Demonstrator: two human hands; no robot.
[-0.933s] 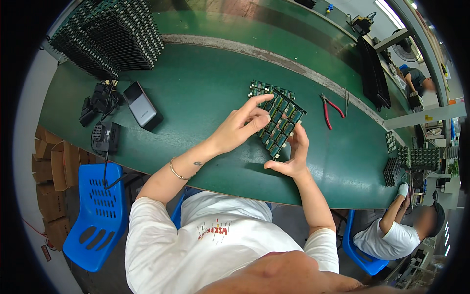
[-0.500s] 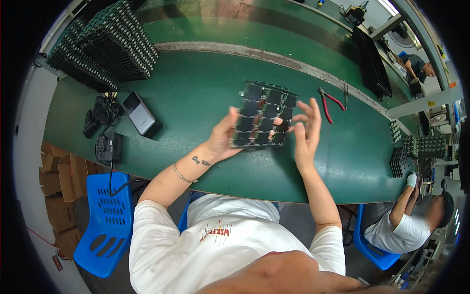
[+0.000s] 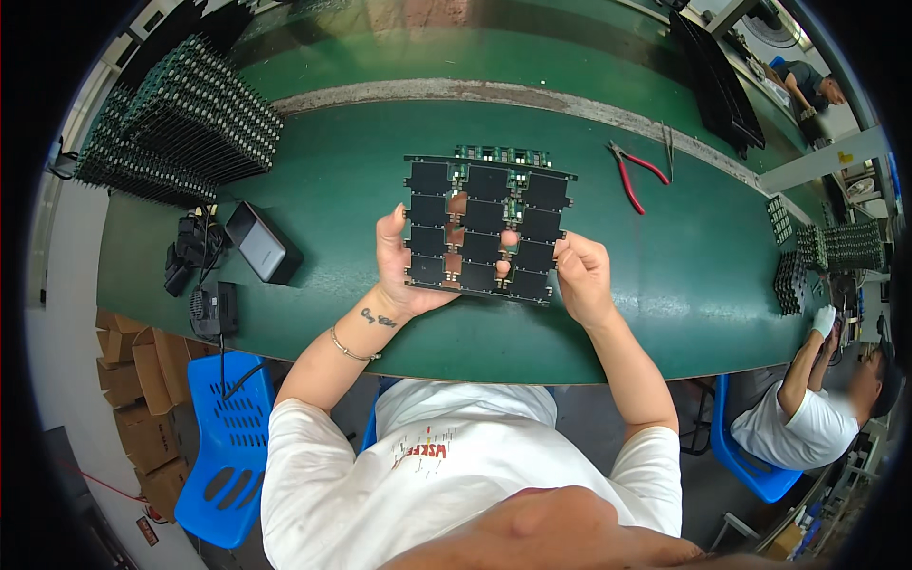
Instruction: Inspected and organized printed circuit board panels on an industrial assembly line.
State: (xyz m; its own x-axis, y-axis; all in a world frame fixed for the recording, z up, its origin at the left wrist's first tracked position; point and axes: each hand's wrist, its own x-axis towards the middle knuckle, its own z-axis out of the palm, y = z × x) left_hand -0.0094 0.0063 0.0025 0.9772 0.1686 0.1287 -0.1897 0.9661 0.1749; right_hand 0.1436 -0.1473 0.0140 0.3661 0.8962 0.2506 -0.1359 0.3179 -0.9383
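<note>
Upright over the green bench, between my two hands, is a circuit board panel with rows of black squares and slots between them. My left hand grips its left side, thumb along the edge and other fingers behind; some fingertips show through the slots. At the right edge my right hand pinches the panel between thumb and fingers. Above the panel's top shows a green strip with small components; whether it belongs to the same panel I cannot tell. Red-handled pliers lie open on the bench right of the panel.
Tweezers lie beside the pliers. Stacked circuit boards stand far left, near a grey box-shaped device and black adapters with cables. A black tray lies far right. A co-worker sits at right, beside more boards.
My right hand has gone from spread fingers beside the panel to pinching its right edge. The panel has turned to face me more squarely and sits slightly further left.
</note>
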